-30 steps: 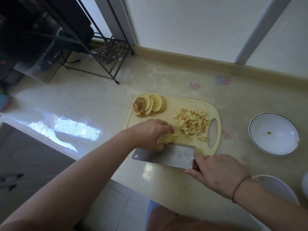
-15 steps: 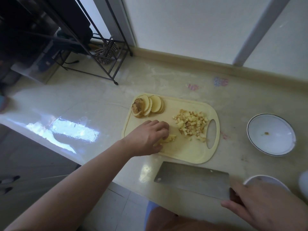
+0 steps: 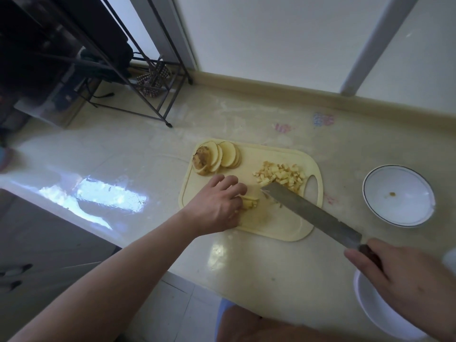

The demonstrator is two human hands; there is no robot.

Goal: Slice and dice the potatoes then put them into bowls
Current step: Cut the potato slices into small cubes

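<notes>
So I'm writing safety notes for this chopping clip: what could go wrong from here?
1. The left hand holds potato strips with its fingertips close to the cleaver tip; a careless chop could nick them.
2. The cleaver's blade sits beside the dice near the board edge; a sweep could scatter pieces onto the counter.
3. The right hand hangs over a bowl at the counter's edge and might knock it off.
</notes>
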